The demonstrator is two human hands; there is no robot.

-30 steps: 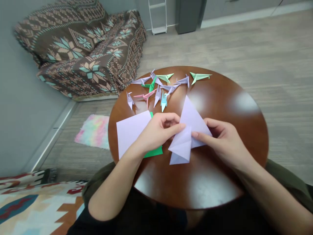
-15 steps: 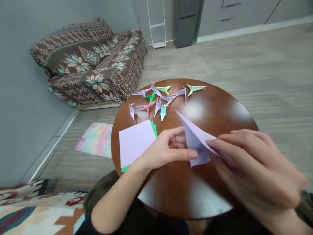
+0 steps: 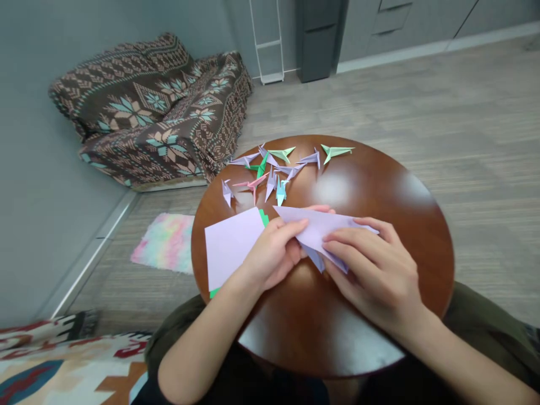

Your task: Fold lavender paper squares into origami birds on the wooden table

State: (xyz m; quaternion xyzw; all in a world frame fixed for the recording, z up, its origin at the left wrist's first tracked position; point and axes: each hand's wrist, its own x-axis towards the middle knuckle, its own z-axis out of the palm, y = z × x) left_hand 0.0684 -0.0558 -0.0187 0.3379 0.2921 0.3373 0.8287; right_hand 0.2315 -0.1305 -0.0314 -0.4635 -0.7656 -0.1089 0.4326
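Note:
A partly folded sheet of lilac origami paper is held between both hands over the round brown table. My left hand pinches its left end, thumb on top and fingers beneath. My right hand grips the right part, its fingers lying across the upper layer and its thumb hidden underneath. A lower flap hangs below the top layer between the hands. Beside my left wrist lies a stack of square paper, lilac on top with green edges showing beneath.
Several folded paper cranes in lilac, green, pink and blue, among them a pink crane and a pale green crane, sit along the table's far side. A patterned sofa and a fluffy pastel rug are to the left.
My right hand has moved left and away from me, bringing the lilac paper flatter between both hands. My left hand, formerly beside the paper with fingers apart, now pinches its left end.

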